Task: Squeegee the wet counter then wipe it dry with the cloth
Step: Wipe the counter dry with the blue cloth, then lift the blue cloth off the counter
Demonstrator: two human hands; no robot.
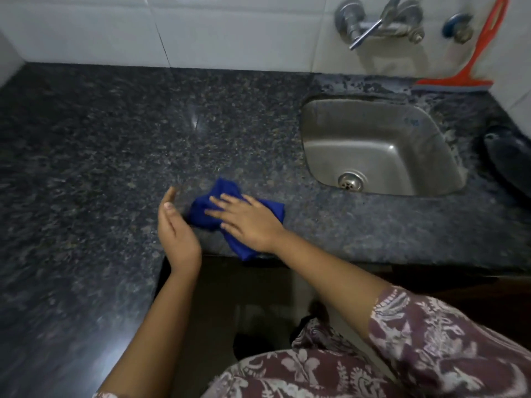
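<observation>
A crumpled blue cloth [201, 209] lies on the dark speckled granite counter [115, 133] near its front edge. My right hand [247, 219] presses flat on the cloth with fingers spread. My left hand [175, 228] is just left of the cloth, held on edge with fingers apart, holding nothing. An orange squeegee [471, 67] leans upright against the white tiled wall at the back right, behind the sink, far from both hands.
A steel sink [376, 147] is set into the counter at the right, with wall taps [373, 21] above it. A dark object [508, 159] lies at the right edge. The counter is L-shaped and runs down the left side.
</observation>
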